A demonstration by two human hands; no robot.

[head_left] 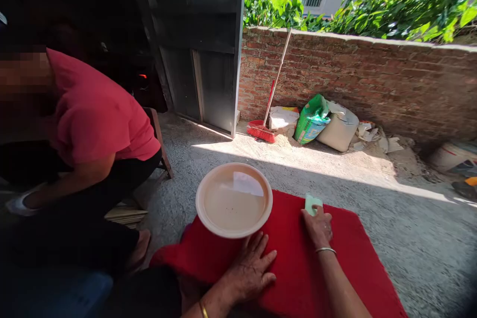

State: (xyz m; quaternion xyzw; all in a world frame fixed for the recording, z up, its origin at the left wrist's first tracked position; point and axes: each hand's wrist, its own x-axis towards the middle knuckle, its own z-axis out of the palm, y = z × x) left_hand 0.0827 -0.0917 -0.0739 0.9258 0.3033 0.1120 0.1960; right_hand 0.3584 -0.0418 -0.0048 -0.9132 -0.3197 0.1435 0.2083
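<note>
A red cloth [290, 248] lies spread over a low surface in front of me. My left hand [251, 268] rests flat on it with the fingers spread, just below the rim of a pale basin [201, 213]. Water [223, 203] in the basin reflects bright light, and a few small dark specks show in it. Toward the cloth's far edge, my right hand [318, 226] grips a pale green block [312, 202], which touches the cloth. The palm side of the block is hidden, so I cannot tell whether it is a sponge or soap.
At the left a person in a pink shirt [100, 109] sits on a wooden stool [160, 144], bent forward. A dark metal door [201, 59] stands behind the basin. A red broom [263, 131], a green sack [311, 121] and a pale sack [339, 126] line the brick wall [372, 74].
</note>
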